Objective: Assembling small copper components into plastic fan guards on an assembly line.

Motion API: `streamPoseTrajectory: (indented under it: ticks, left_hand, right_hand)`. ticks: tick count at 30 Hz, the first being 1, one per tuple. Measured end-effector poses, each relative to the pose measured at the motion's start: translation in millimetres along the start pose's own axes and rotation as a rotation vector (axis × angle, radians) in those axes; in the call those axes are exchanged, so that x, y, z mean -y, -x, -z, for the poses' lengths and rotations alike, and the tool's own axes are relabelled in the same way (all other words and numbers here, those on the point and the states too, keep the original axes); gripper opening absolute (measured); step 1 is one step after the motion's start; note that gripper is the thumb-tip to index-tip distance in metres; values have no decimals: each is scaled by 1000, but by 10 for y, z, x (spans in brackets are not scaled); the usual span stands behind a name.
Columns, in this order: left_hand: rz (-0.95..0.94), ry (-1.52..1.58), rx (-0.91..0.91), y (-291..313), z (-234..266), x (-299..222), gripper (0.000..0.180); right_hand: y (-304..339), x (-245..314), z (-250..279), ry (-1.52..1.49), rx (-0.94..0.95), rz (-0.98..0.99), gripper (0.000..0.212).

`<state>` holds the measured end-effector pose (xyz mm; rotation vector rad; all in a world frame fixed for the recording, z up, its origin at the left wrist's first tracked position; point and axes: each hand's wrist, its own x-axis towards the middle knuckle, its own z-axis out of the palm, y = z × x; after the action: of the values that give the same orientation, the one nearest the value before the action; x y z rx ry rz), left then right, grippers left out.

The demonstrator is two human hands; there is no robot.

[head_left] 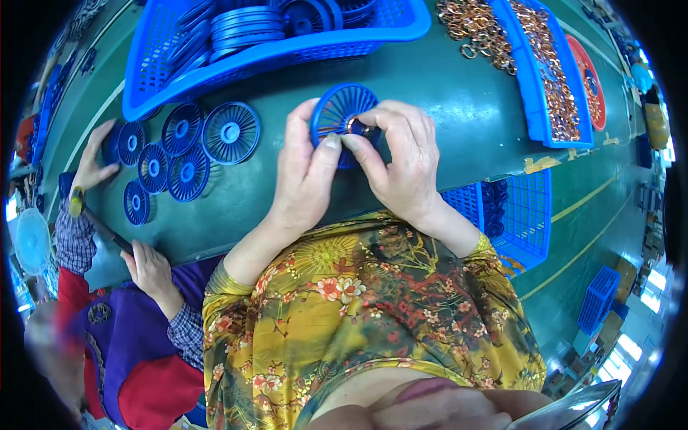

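In front of my chest a blue plastic spoked wheel (342,100) is tilted up off the table. My left hand (301,175) grips its left edge, the thumb on the near face and the fingers partly hidden behind it. With thumb and fingertips my right hand (405,158) pinches a small copper-coloured ring (351,125) against the hub. Whether the ring sits around the hub or only touches it, I cannot tell. Several similar wheels (230,133) lie flat on the green table (251,197) to the left.
A blue basket (279,54) of wheels stands at the back. Copper-coloured rings (481,32) lie loose beside a blue tray (527,79) full of them; a red basin (599,107) is beyond. At left, a co-worker's hands (149,271) hold a yellow-headed hammer (77,202) and touch wheels.
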<state>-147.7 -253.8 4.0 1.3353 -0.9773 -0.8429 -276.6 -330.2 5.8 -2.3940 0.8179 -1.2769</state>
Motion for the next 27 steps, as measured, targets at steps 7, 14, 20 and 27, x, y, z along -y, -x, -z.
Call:
streamPoseTrajectory:
  ticks: [7, 14, 20, 27]
  left_hand:
    - [331, 491, 257, 44, 137, -233, 50]
    - [320, 471, 256, 62, 85, 24, 54]
    - [-8, -75, 177, 70, 103, 118, 49]
    - [-90, -298, 221, 104, 146, 217, 44]
  right_hand:
    - [-104, -88, 320, -73, 267, 187, 30]
    - [-13, -364, 227, -496, 479, 44, 24]
    - [-109, -364, 252, -516, 469, -104, 40]
    - [1, -432, 153, -551, 606, -235, 43]
